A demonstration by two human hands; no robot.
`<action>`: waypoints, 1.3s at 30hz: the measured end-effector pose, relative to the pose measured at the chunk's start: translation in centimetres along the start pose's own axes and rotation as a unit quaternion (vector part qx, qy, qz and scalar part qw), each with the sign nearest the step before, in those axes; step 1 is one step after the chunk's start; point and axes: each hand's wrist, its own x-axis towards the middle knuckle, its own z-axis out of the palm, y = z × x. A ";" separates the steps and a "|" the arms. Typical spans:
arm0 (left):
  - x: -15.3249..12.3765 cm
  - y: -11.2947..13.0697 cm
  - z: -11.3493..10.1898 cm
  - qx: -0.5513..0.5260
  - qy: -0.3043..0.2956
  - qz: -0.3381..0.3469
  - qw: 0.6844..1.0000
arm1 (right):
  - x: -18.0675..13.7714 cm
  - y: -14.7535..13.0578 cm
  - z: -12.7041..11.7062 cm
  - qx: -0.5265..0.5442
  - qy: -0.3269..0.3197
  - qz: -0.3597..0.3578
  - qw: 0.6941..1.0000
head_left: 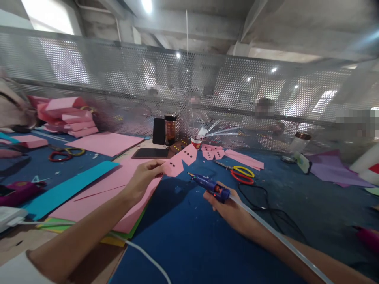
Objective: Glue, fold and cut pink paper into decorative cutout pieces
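Observation:
My left hand (144,178) pinches the near end of a pink cut-out strip (181,159) with small dark square holes, held just above the blue table (189,236). My right hand (227,207) grips a blue hot glue gun (209,185). Its nozzle points left toward the pink strip, a short gap away. A long clear glue stick (281,236) runs back from the gun along my right forearm.
Pink, teal, green and yellow sheets (97,189) lie at left. Yellow-and-red scissors (241,173) and a black cable (266,207) sit right of the gun. A phone (151,153), dark bottle (170,129), red cup (196,142) and perforated metal screen (189,86) stand behind. Purple paper (334,167) lies far right.

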 end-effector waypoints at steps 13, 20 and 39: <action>-1.0 -0.2 0.9 0.015 -0.074 0.019 0.997 | -0.1 0.0 0.6 -0.004 -0.040 -0.053 0.998; -1.4 0.5 1.3 0.003 -0.106 0.025 0.994 | 0.0 -0.4 0.4 -0.018 -0.044 -0.085 0.995; -1.3 0.3 1.2 0.007 -0.110 0.016 0.994 | 0.2 0.3 0.7 -0.023 -0.012 -0.127 0.992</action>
